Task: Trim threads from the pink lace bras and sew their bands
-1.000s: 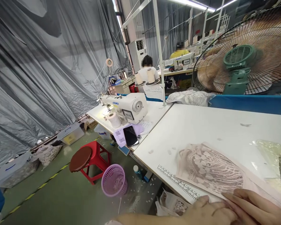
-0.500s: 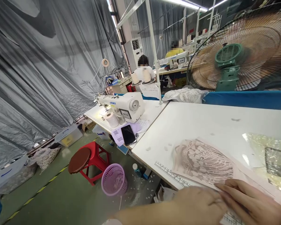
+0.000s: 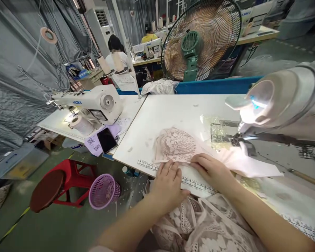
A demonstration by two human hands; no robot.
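A piece of pale pink lace fabric [image 3: 176, 145] lies on the white sewing table [image 3: 173, 112], running right under the needle of my sewing machine [image 3: 283, 101]. My left hand [image 3: 169, 182] rests flat on the near edge of the lace, over the printed ruler strip [image 3: 183, 180], fingers stretched out. My right hand [image 3: 212, 169] lies beside it on the same edge, fingers pressing down on the fabric. More lace [image 3: 199, 227] hangs in my lap below the table edge.
To the left stands a second sewing machine [image 3: 90, 103] with a thread cone and a black phone [image 3: 106, 140]. A red stool [image 3: 55, 182] and a purple basket [image 3: 104, 190] are on the floor. A green fan [image 3: 199, 38] and seated people are behind.
The view has swung right and down, so my sewing machine and my lap now show. Both hands have stayed on the near edge of the lace.
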